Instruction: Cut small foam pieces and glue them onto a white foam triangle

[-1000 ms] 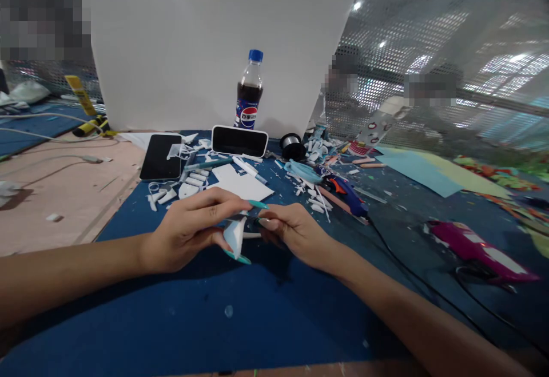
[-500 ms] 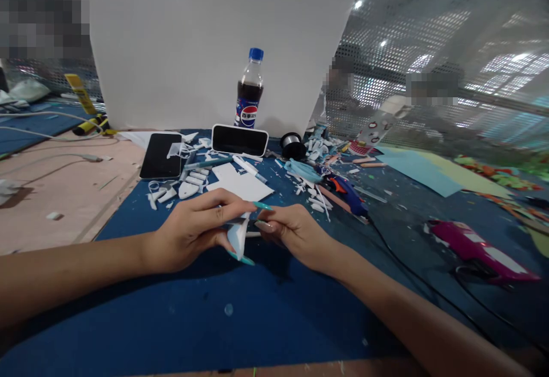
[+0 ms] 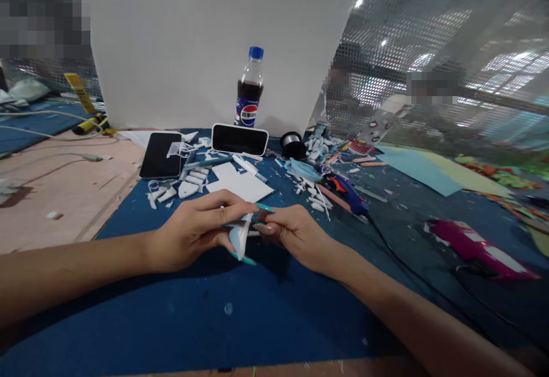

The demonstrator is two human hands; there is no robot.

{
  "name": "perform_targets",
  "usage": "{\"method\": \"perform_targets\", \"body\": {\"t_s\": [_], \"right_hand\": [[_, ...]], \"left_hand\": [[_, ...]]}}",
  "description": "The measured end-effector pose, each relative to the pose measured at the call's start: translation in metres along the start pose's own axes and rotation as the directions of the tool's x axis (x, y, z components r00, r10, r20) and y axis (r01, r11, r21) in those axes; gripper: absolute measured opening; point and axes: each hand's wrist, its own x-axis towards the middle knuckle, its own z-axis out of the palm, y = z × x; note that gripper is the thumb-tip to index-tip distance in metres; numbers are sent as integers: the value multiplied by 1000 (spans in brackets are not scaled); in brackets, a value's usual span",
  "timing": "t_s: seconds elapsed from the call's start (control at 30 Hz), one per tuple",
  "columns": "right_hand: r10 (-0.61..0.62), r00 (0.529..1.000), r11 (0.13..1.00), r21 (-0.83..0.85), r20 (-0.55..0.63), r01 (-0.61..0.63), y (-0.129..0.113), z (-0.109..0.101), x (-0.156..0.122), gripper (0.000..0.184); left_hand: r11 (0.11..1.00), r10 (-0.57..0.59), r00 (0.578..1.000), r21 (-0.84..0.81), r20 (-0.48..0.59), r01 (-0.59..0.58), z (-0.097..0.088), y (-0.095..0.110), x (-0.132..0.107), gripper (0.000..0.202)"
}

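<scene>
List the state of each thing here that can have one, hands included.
Left hand, closed on the white piece
Right hand, fingers curled in; its grip is partly hidden
White piece, held up off the mat
Bottle, upright, capped, partly full
White-edged phone, propped on its long edge, screen dark
Black phone, lying down, screen dark
Blue glue gun, lying down

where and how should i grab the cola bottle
Probably by the narrow neck just below the blue cap, from above: the bottle stands upright, with the propped phone before its base and the white board behind.
</scene>
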Motion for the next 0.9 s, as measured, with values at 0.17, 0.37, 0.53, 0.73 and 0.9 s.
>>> {"method": "perform_targets", "body": {"t_s": [0.17, 0.37, 0.53, 0.73, 0.9], "right_hand": [[-14, 1000, 1000, 5, -5, 14, 2, 0, 0, 48], [-25, 1000, 1000, 9, 0, 25, 1, 0, 0, 46], [-33, 999, 999, 13, 5, 33, 0, 0, 1, 49], [-6, 1000, 1000, 22, 30, 6, -2, 0, 1, 53], [-15, 999, 1000, 24, 42, 14, -2, -1, 0, 54]], "left_hand": [[999, -33, 999, 0, 36, 33, -1, 0, 1, 43], [997, -73, 995, -23, 64, 74, -2, 0, 0, 43], [995, -93, 993, -36, 71, 96, -1, 1, 0, 42], [990, -122, 989, -67, 83, 128, 0, 1, -1, 43], [994, -96, 990, -43, 106, 101, -3, 1, 1, 44]]}}
